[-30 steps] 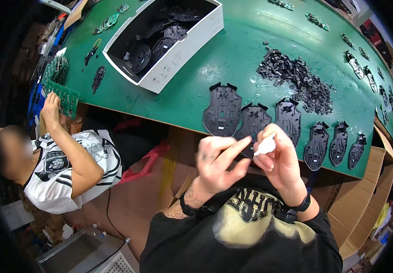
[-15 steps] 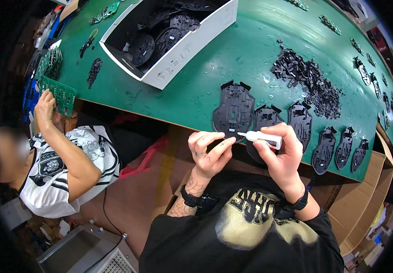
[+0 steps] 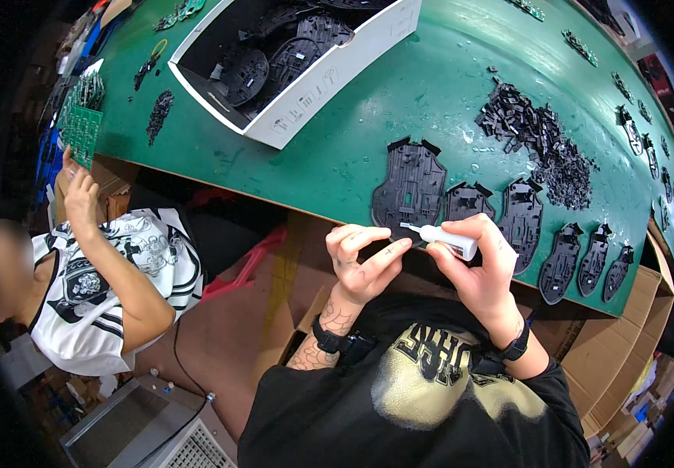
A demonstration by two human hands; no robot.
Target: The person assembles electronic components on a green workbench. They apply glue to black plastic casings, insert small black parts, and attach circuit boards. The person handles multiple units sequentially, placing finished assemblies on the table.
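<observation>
A small white squeeze bottle [image 3: 455,242] with a thin nozzle is gripped between the thumb and fingers of my right hand [image 3: 487,269]. Its nozzle points left, over the lower edge of a large black plastic shell [image 3: 409,183] at the table's front edge. My left hand [image 3: 362,264] is closed just left of the nozzle, fingertips by the same lower edge; what they pinch, if anything, I cannot make out. To the right lie more black shells [image 3: 522,214], the nearest one [image 3: 468,201] partly hidden by my right hand, and narrower ones [image 3: 561,265] beyond.
Small black plastic parts [image 3: 536,136] are heaped behind the shells. A white box [image 3: 298,105] of black shells stands further left on the green table [image 3: 368,101]. At far left a co-worker's hand [image 3: 82,199] is at a green circuit board [image 3: 83,134]. Cardboard [image 3: 614,335] stands at right.
The bottle's nozzle has shifted slightly left and tilts more downward to the right. My left hand has barely moved. The co-worker's hand and circuit board have shifted left.
</observation>
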